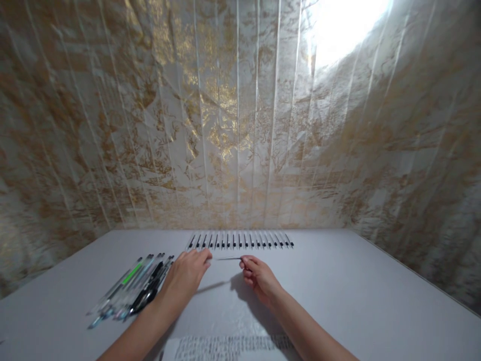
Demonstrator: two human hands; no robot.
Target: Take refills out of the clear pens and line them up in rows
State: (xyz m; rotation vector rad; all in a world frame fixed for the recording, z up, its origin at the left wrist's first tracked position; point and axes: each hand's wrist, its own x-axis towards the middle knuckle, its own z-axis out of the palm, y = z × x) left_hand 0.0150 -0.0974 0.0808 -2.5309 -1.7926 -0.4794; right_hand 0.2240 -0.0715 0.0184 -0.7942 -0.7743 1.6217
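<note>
My right hand (259, 276) pinches one end of a thin dark pen refill (228, 258), held level above the white table and pointing left. Facing it, my left hand (191, 268) has its thumb and fingers closed near the refill's other end. What sits in those left fingers is blurred and cannot be made out, though a bar-shaped shadow falls on the table below. Just beyond both hands, a neat row of clear pens with black parts (240, 241) lies side by side. A loose bunch of pens (141, 286), one bright green, rests left of my left forearm.
A sheet covered in rows of writing (225, 348) lies at the near edge, partly under my right forearm. The white table (338, 281) reaches back to a shiny gold-patterned curtain (240, 125), with a bright glare at upper right.
</note>
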